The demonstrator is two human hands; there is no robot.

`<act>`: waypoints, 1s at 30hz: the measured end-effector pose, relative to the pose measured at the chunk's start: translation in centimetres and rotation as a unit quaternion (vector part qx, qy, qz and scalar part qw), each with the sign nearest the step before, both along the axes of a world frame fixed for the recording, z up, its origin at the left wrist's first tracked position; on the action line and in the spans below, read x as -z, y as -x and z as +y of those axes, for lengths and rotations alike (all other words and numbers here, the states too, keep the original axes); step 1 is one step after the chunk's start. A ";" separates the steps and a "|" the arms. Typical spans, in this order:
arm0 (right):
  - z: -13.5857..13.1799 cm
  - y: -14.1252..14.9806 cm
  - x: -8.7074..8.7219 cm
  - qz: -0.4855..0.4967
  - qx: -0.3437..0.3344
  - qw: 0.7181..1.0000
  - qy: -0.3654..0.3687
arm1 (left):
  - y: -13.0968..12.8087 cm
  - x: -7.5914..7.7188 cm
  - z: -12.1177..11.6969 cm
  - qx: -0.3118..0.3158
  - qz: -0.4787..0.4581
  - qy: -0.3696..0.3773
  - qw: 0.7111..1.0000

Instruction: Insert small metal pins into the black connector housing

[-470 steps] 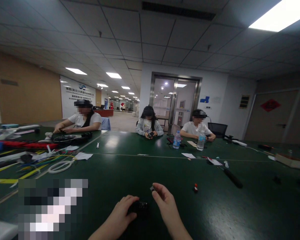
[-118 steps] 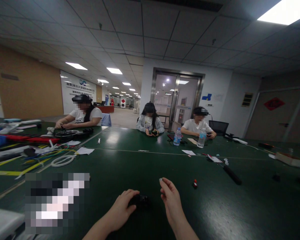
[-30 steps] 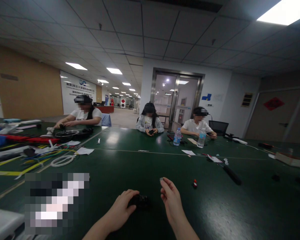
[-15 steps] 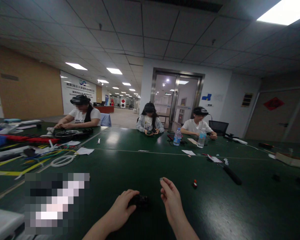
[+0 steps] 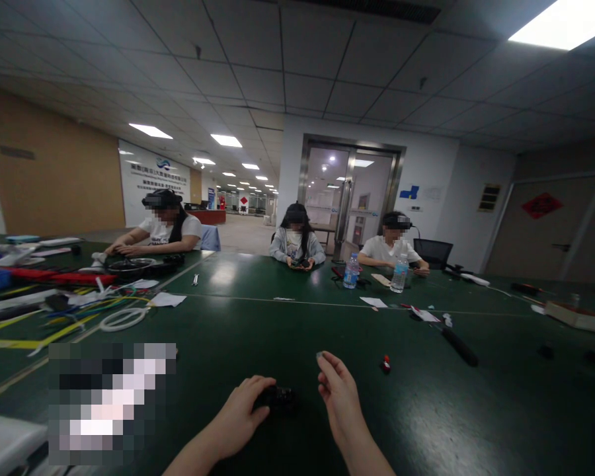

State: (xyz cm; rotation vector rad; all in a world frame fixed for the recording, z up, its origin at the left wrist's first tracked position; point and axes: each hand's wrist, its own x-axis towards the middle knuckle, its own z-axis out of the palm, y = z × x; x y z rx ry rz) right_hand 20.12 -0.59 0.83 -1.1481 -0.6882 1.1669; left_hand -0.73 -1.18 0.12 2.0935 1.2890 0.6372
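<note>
My left hand [image 5: 245, 413] curls around the near-left end of a small black object [image 5: 281, 395] that lies on the dark green table [image 5: 203, 357]. Its fingers and thumb cover part of this object, and the exact kind cannot be made out. To the right, my right hand [image 5: 340, 393] is raised slightly, thumb and forefinger pinched together on a tiny pale greyish piece [image 5: 320, 356]. That piece is too small to name. A small red and black item [image 5: 386, 363] rests on the table to the right of my right hand.
A black-handled tool [image 5: 459, 346] lies at the right. Bottles [image 5: 350, 272] and papers [image 5: 373, 302] stand farther back. Coiled white tubing [image 5: 123, 320], cables and a blurred patch [image 5: 112, 403] occupy the left. Three people sit across the table; a small wrench [image 5: 195, 279] lies near one.
</note>
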 end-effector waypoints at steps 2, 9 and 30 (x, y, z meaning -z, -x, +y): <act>-0.1 0.1 -0.3 0.002 -0.001 1.000 0.004 | 0.0 -0.1 0.0 -0.002 -0.002 0.001 1.000; -0.2 0.2 -0.5 0.003 0.007 1.000 0.010 | -0.4 -0.7 -0.2 -0.005 0.008 0.005 1.000; -0.1 0.0 -0.1 0.005 -0.007 1.000 0.002 | -0.1 -0.3 0.0 -0.005 0.003 0.010 1.000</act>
